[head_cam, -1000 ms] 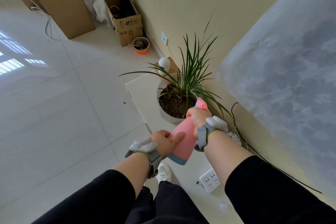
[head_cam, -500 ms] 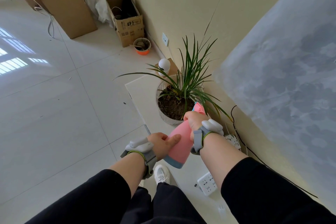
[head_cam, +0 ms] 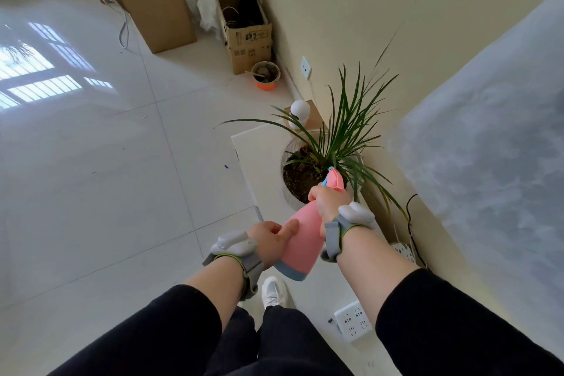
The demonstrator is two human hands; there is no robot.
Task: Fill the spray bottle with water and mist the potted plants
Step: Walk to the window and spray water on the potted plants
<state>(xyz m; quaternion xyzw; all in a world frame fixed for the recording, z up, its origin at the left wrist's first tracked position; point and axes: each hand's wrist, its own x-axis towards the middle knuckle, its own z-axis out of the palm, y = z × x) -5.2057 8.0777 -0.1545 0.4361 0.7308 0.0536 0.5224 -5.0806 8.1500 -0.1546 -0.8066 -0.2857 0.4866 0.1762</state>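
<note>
White floor tiles [head_cam: 122, 192] fill the frame's left. At centre right, the right hand [head_cam: 331, 201] grips the neck of a tilted pink spray bottle [head_cam: 302, 241], hiding the trigger; the left hand [head_cam: 268, 238] cups its lower body, fingers curled. Its nozzle overhangs the potted plant [head_cam: 332, 159], soil-filled. Cardboard box [head_cam: 247, 30] print, upper centre, is illegible.

The spray bottle [head_cam: 302, 241] is pink with a grey-blue base band and a pale blue trigger. The potted plant [head_cam: 341, 143] has dark green blades over dark brown soil. Both sleeves [head_cam: 457, 323] are black, the wrist straps [head_cam: 332, 238] grey with lime-green edging, the sneaker [head_cam: 274, 290] white, the small bowl [head_cam: 265, 76] orange, the cardboard boxes [head_cam: 155, 9] brown, the wall [head_cam: 351, 9] cream.
</note>
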